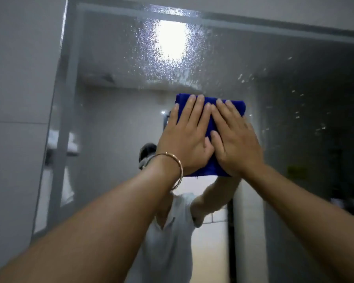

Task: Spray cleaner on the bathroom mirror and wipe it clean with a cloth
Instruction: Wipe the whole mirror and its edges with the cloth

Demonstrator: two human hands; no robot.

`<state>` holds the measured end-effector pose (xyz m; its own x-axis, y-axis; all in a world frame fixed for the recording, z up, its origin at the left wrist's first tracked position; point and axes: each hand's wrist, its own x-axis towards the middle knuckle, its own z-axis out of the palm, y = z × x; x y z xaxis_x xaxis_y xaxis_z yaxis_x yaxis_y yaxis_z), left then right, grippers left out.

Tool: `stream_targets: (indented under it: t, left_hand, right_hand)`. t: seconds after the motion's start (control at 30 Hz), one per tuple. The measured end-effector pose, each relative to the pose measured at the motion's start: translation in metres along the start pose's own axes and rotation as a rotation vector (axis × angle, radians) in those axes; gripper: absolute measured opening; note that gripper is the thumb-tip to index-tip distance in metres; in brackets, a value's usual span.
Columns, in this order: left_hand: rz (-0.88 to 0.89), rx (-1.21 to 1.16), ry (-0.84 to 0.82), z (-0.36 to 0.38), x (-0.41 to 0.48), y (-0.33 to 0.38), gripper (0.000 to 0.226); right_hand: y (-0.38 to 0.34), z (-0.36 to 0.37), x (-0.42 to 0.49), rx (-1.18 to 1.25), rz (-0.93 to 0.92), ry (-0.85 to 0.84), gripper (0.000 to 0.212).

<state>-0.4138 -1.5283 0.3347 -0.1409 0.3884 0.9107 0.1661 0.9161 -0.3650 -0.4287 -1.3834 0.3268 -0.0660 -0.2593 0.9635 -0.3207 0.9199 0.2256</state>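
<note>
A folded blue cloth (209,127) lies flat against the bathroom mirror (114,111) near its middle. My left hand (184,137), with a gold bangle on the wrist, presses on the cloth's left half with straight fingers. Beside it, my right hand (234,139) presses the right half, also with flat fingers, its thumb touching my left thumb. Above the cloth, spray droplets (170,52) cover the glass around a reflected ceiling light. More droplets (294,99) dot the mirror's right side. No spray bottle is in view.
A grey tiled wall (18,99) borders the mirror on the left, and the mirror's top edge (253,23) runs across above. The mirror reflects a person in a white shirt (172,231) with raised arms, and a dark shelf area at the right.
</note>
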Motion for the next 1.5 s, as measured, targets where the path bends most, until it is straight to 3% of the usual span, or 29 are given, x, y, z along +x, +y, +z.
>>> stream_targets:
  t: [0.17,0.4,0.6,0.8,1.07,1.37,1.5]
  left_hand:
    - [-0.066,0.045,0.053,0.003,0.039,0.007,0.069]
    - [-0.072,-0.046,0.097,0.013,0.009,0.037,0.065]
    - [0.016,-0.028,0.081,0.024,-0.017,0.075,0.064]
    - [0.121,0.017,0.011,0.018,-0.001,0.069,0.067]
    - [-0.096,0.071,0.011,0.016,0.085,0.114,0.072]
    - [-0.017,0.064,0.042,0.04,0.135,0.229,0.067]
    - [0.003,0.036,0.033,0.046,0.132,0.243,0.066]
  right_hand:
    - [0.028,-0.007,0.034,0.003,0.006,0.013,0.062]
    - [0.026,-0.001,-0.01,0.084,0.064,0.084,0.055]
    - [0.043,-0.002,-0.068,0.107,0.097,0.079,0.053]
    - [0.051,-0.004,-0.065,0.087,0.074,0.084,0.056]
    - [0.134,-0.035,0.003,0.06,-0.027,0.008,0.056]
    - [0.245,-0.068,-0.037,0.021,0.072,0.019,0.055]
    - [0.252,-0.072,-0.052,0.007,0.134,0.002,0.056]
